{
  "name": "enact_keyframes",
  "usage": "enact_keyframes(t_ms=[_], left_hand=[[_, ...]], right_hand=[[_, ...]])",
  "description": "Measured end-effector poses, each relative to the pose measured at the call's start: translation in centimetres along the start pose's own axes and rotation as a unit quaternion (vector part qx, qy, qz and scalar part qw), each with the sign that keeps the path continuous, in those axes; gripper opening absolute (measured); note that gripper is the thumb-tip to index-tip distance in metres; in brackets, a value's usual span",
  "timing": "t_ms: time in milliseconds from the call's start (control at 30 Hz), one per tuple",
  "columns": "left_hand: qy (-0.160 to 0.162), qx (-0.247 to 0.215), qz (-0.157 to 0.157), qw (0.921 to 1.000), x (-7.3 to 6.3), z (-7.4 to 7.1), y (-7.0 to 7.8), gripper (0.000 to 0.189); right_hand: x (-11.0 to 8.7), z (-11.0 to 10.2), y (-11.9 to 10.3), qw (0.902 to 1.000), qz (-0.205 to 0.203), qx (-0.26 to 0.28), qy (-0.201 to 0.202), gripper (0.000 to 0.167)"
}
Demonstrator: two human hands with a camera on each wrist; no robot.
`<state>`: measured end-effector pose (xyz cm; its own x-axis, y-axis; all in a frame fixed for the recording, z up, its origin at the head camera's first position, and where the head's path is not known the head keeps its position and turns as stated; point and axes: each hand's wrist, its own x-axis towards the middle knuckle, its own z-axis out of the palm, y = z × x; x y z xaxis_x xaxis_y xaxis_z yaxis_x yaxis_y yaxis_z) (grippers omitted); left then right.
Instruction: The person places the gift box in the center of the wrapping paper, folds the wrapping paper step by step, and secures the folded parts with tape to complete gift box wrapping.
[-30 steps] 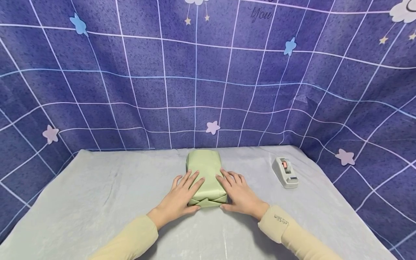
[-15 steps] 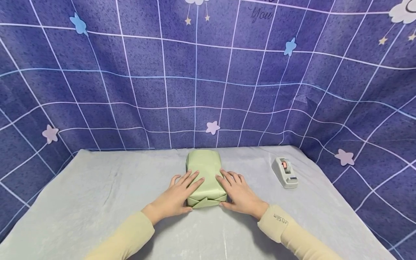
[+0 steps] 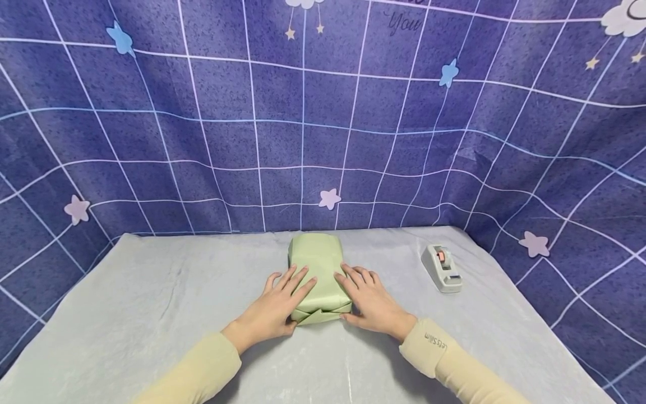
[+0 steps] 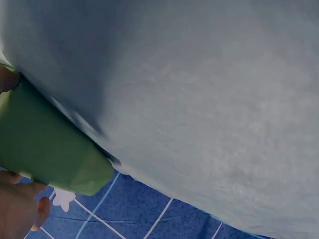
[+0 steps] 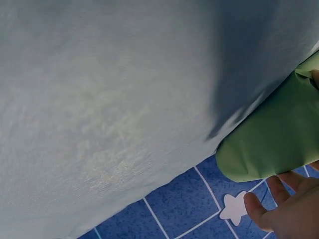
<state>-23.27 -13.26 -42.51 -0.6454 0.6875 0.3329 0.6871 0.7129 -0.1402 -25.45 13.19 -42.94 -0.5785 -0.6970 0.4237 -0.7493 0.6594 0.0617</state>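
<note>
A package wrapped in light green paper lies in the middle of the table, its folded near end facing me. From the left, my left hand rests on its top with fingers spread and straight, the thumb at the near left corner. My right hand lies likewise over the right edge, thumb by the near right corner. In the left wrist view the package's smooth side shows, with fingers along its top edge. The right wrist view shows the opposite side and relaxed fingers above it.
A white tape dispenser with an orange-cored roll stands to the right, toward the back. Pale grey cloth covers the table. Behind and at both sides hangs a blue curtain with a grid and stars.
My left hand has drawn slightly back left, and its thumb has moved from the front of the folded end to the near left corner. The right hand and package stay nearly still.
</note>
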Motion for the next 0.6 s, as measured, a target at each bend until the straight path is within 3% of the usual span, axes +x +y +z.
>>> enact_keyframes(t_ms=[200,433,600], left_hand=[[-0.012,-0.007,0.014,0.9998,-0.05,-0.30,-0.39,0.104],[-0.018,-0.009,0.005,0.9998,-0.02,-0.08,-0.61,0.104],[-0.007,0.007,0.012,0.9999,0.18,0.02,-0.51,0.100]], right_hand=[[-0.02,0.00,-0.02,0.9999,0.010,-0.002,-0.010,0.078],[-0.03,0.02,-0.09,0.9999,0.005,0.010,0.003,0.077],[-0.01,-0.08,-0.10,0.9999,0.001,0.012,0.007,0.077]])
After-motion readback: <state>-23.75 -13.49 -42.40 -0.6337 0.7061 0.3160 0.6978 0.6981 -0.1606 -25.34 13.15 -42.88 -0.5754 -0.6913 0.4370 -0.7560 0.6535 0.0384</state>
